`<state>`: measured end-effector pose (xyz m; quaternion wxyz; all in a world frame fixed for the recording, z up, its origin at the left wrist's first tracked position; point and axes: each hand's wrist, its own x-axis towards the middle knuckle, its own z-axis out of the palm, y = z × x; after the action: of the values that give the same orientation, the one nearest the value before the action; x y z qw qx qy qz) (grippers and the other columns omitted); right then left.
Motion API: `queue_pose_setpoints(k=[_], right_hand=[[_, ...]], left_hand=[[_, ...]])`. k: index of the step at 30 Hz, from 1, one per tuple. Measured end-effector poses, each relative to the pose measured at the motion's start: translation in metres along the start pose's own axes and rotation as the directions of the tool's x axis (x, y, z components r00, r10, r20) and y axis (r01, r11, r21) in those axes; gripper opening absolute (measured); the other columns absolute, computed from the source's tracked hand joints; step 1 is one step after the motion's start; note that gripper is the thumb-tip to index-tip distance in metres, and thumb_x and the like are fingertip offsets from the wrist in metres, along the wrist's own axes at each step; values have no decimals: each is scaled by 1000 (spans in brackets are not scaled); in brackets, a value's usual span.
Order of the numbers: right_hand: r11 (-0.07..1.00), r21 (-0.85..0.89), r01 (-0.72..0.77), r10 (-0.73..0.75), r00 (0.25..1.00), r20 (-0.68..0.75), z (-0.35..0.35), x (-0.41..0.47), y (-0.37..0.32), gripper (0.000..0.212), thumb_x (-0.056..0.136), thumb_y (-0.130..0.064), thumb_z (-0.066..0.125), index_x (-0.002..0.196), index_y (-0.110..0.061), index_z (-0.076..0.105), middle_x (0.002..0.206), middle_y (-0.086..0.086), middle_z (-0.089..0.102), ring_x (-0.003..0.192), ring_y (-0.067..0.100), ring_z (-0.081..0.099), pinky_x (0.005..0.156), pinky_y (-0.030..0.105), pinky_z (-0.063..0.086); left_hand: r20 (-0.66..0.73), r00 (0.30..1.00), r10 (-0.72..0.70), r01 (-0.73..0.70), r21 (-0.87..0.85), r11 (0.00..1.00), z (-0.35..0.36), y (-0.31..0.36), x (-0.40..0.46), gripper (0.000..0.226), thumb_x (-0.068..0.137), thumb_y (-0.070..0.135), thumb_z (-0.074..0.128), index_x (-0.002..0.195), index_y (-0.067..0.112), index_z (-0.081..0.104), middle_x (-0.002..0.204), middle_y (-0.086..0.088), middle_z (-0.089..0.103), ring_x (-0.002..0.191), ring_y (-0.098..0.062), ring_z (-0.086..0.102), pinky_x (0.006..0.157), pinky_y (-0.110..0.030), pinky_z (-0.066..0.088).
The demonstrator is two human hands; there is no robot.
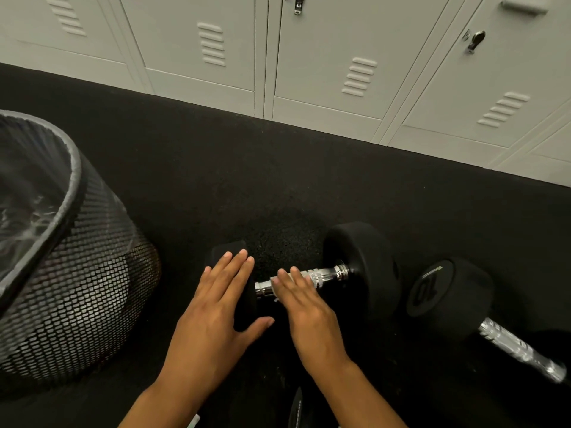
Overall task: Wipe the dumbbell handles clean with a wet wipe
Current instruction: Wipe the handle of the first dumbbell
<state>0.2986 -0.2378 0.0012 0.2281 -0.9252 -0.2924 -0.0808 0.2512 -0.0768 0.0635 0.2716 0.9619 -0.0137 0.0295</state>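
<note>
The right hand (304, 307) lies flat, fingers straight, pressing a white wet wipe (278, 287) onto the chrome handle (324, 276). The left hand (216, 304), also flat, steadies the dumbbell's left head (244, 307). Black rubber floor (247, 180), grey lockers (340, 57) far behind.

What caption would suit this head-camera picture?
Right hand presses a wipe on a dumbbell handle; left hand steadies its weight.
</note>
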Motion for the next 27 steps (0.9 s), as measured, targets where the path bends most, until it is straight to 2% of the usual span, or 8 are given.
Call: queue_pose_setpoints(k=[2, 6, 9, 11, 15, 19, 24, 27], right_hand=[[1000, -16, -25, 25, 1000, -9, 0, 6, 0, 48, 71, 2, 67, 119, -4, 62, 125, 11, 60, 121, 26, 50, 97, 45, 43], [1000, 25, 6, -7, 999, 34, 8, 11, -15, 60, 60, 2, 81, 117, 0, 61, 123, 13, 60, 119, 30, 52, 98, 51, 36], [995, -11, 101, -100, 995, 28, 1, 11, -3, 39, 79, -9, 55, 117, -5, 63, 123, 9, 61, 120, 25, 52, 99, 44, 38], [998, -35, 61, -60, 998, 35, -2, 22, -4, 40, 80, -14, 42, 110, -7, 67, 115, 7, 66, 113, 24, 57, 97, 41, 40], [998, -33, 50, -47, 996, 70, 4, 25, -18, 40, 70, -9, 70, 110, -5, 67, 112, 9, 67, 111, 24, 59, 97, 40, 37], [994, -72, 83, -78, 994, 73, -7, 21, -7, 42, 80, -20, 39, 108, -11, 69, 112, 3, 67, 110, 19, 60, 98, 34, 38], [998, -60, 8, -3, 997, 82, 5, 28, -19, 32, 78, -13, 54, 106, -8, 69, 107, 5, 69, 108, 22, 61, 98, 36, 39], [990, -90, 108, -100, 991, 89, -10, 16, -5, 42, 81, -19, 40, 111, -8, 67, 115, 5, 66, 112, 21, 58, 102, 35, 34]], left_hand=[[-6, 1000, -2, 2, -7, 1000, 0, 0, 0, 85, 70, 55, 58, 142, 18, 33, 149, 5, 29, 140, -7, 15, 114, -22, 0], [5, 1000, 5, -5, -13, 1000, -2, 0, 1, 86, 70, 61, 51, 141, 15, 35, 148, 3, 30, 140, -7, 15, 114, -22, 0], [23, 999, 25, -24, -25, 999, -2, -3, 1, 90, 68, 64, 53, 142, 16, 33, 149, 3, 30, 140, -7, 13, 113, -23, -1], [23, 999, 29, -29, -20, 999, -1, -4, 1, 92, 69, 67, 53, 143, 17, 31, 150, 2, 29, 141, -7, 12, 113, -24, -1], [23, 999, 28, -27, -28, 999, -1, -4, 1, 93, 70, 71, 49, 142, 16, 31, 150, 2, 30, 141, -7, 13, 114, -26, 1], [20, 999, 36, -36, -39, 999, 0, -4, 0, 91, 68, 65, 54, 142, 16, 32, 149, 2, 30, 141, -7, 13, 114, -25, 0], [23, 999, 30, -29, -29, 999, 1, -5, 0, 91, 71, 69, 50, 142, 15, 33, 150, 2, 29, 141, -9, 14, 114, -25, 0], [20, 999, 31, -31, -32, 999, 0, -4, 0, 91, 70, 69, 51, 142, 16, 33, 150, 2, 30, 141, -7, 13, 114, -26, 0]])
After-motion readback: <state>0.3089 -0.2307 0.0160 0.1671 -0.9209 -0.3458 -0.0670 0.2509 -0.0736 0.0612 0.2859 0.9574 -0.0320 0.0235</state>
